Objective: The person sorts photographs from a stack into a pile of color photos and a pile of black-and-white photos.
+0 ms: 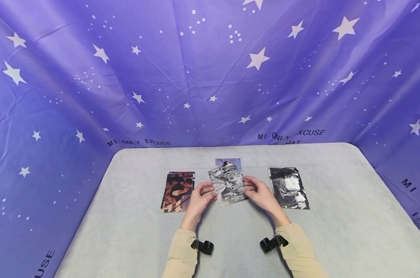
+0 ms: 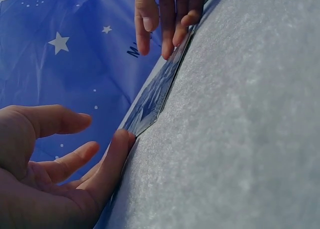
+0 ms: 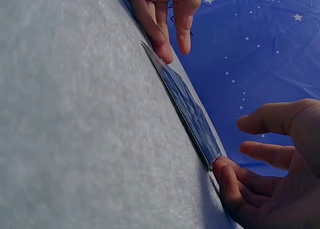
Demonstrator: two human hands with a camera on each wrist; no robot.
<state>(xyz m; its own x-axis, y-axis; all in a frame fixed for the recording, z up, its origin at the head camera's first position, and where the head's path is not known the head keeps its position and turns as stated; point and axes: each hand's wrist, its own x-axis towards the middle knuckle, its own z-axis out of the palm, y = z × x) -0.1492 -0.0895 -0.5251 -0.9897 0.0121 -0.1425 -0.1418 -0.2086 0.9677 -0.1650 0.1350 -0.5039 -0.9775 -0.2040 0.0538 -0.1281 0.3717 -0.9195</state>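
A small pile of black-and-white photo cards (image 1: pixel 228 185) lies on the table, slightly askew, between my two hands. My left hand (image 1: pixel 200 200) touches the pile's left edge with its fingertips. On the opposite edge rest the fingertips of my right hand (image 1: pixel 260 194). Both wrist views show the pile (image 2: pixel 157 94) flat and low, with my left hand (image 2: pixel 60 174) and my right hand (image 3: pixel 280 169) lying loosely at its ends, fingers not wrapped round it. Behind it a purplish picture card (image 1: pixel 233 161) is partly covered by the pile.
A stack of reddish-brown photo cards (image 1: pixel 177 192) lies to the left, close to my left forearm. Right of my hands is another stack of dark photo cards (image 1: pixel 289 188). The grey table (image 1: pixel 133 235) ends against a purple star-patterned cloth (image 1: pixel 210 69).
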